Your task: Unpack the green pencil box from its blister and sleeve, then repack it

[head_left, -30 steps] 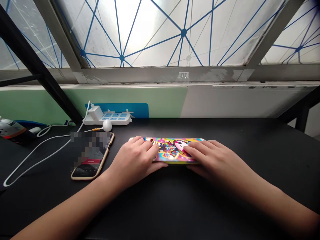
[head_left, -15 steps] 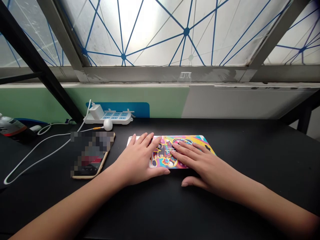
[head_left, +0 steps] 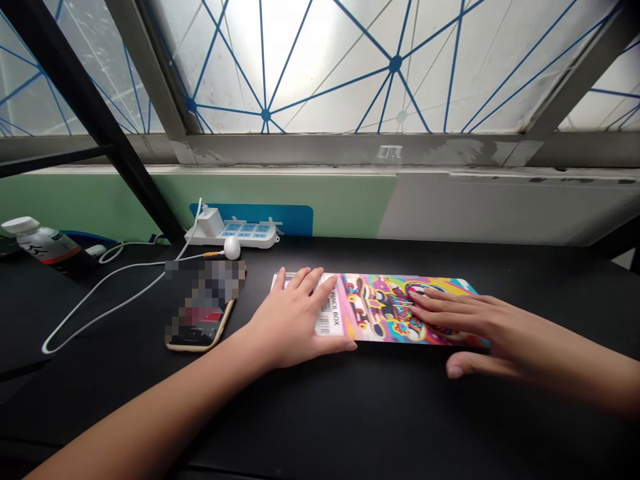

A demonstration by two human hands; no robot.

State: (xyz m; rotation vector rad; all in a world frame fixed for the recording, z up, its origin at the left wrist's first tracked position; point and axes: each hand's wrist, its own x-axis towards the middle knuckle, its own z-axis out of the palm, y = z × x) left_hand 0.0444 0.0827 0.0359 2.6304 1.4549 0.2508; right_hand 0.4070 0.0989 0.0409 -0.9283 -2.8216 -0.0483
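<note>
A flat, brightly printed pencil box (head_left: 380, 308) lies on the black table (head_left: 350, 413), with a white barcode label reading "PENCIL BOX" near its left end. My left hand (head_left: 295, 320) rests flat on that left end, fingers spread and the thumb along the near edge. My right hand (head_left: 465, 327) lies flat on the right half, fingers stretched out toward the left, its thumb on the table just in front of the box.
A phone (head_left: 203, 310) lies left of the box, with a white cable (head_left: 100, 303) looping further left. A white power strip (head_left: 233, 233) with a charger sits against the green wall panel. A bottle (head_left: 43, 243) lies at far left. Window frame behind.
The colourful surface has spread out to the right and is now much longer. My right hand slid right across it while my left hand stayed on the left end.
</note>
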